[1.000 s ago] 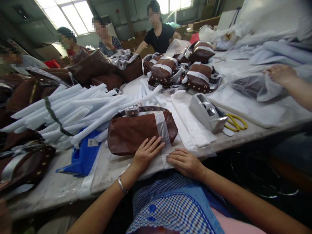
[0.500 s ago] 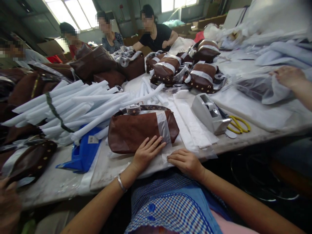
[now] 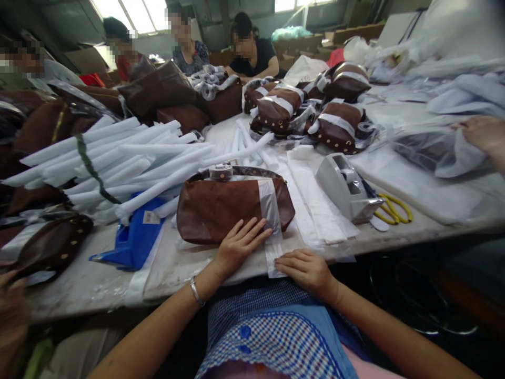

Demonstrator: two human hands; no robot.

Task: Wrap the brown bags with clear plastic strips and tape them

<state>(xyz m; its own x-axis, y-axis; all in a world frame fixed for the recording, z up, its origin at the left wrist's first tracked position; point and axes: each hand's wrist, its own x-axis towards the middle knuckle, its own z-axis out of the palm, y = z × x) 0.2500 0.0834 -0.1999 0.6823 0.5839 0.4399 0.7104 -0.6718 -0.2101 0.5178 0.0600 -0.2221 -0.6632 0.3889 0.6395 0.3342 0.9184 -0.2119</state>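
Note:
A brown bag (image 3: 221, 208) lies on the table in front of me, with a white paper strip (image 3: 271, 221) wrapped over its right part and running down to the table edge. My left hand (image 3: 239, 245) lies flat on the bag's lower edge, fingers stretched out, fingertips touching the strip. My right hand (image 3: 305, 268) presses the strip's lower end against the table edge, fingers together and laid flat. A tape roll (image 3: 221, 171) sits on top of the bag.
A bundle of white paper rolls (image 3: 118, 163) and a blue bag (image 3: 136, 239) lie to the left. A tape dispenser (image 3: 347, 187) and yellow scissors (image 3: 394, 208) sit to the right. Wrapped brown bags (image 3: 311, 113) are piled behind. Other people sit at the far side; another person's hand (image 3: 479, 134) holds plastic at right.
My right hand has slid a little down along the strip toward the table edge. The camera has tilted slightly; my left hand stays on the bag.

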